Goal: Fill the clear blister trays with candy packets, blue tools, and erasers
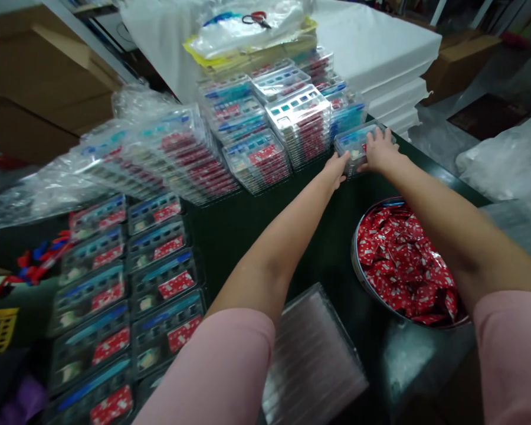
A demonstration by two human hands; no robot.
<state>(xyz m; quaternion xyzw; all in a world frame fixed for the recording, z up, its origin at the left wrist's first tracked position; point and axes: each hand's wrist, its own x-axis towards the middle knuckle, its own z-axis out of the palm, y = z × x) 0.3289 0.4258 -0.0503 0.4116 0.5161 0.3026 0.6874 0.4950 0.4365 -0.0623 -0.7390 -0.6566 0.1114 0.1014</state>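
Gripping a low, clear plastic rectangular block of filled cases between both hands, near the far right edge of the dark green tabletop, just beside the tall stacks of clear plastic cases with blue and red contents. Clasping the near left corner with the left hand; curling the right hand over the right end. Too blurred to count the layers in the block.

Judging by the position, probably at the step of placing or squaring up the block at the end of the stacked rows. Seems to call next for lining up edges with the neighbouring stack, pressing evenly from both ends, then releasing without nudging anything. Also calls for keeping the right forearm clear of the round metal tin full of shiny red-and-white wrapped packets, directly below.
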